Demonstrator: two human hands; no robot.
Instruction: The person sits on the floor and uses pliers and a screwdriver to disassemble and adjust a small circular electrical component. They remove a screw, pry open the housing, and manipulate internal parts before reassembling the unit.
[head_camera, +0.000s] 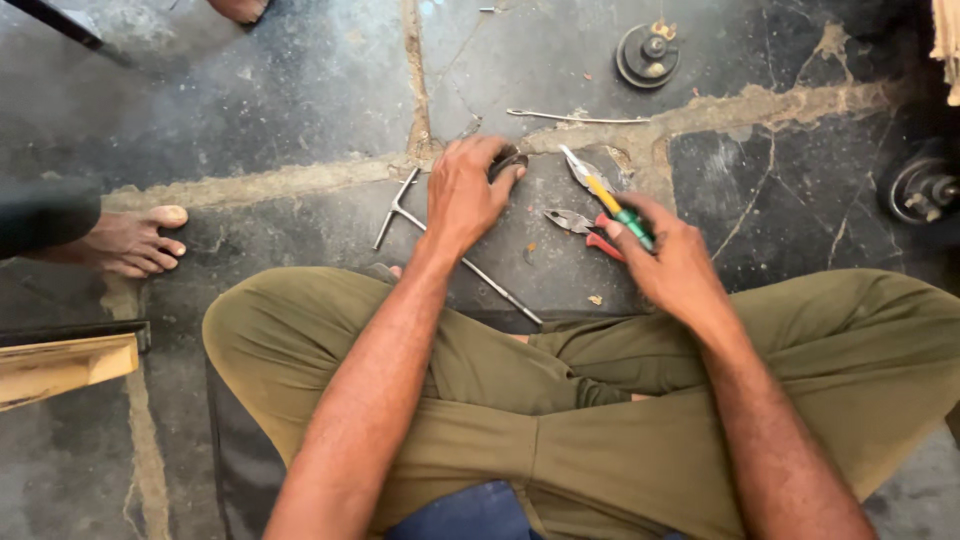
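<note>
Mostly hidden, a dark part (508, 163) sits under the gripping left hand (465, 195); right hand (665, 255) grips pliers (610, 200).

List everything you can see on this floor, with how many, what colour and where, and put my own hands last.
T-handle wrench: one, bare metal, on the floor under the left wrist.
Small dark part: one, black, under the left fingers.
Pliers: one, red handles, on the floor by the right hand.
Thin metal rod: one, silver, on the floor above the hands.
Round metal parts: two, dark, one at top, one at the right edge.
Wooden plank: one, pale, left edge.
Another person's foot: one, bare, left.
Left hand: on the dark part.
Right hand: holding a green and yellow handled tool.
</note>
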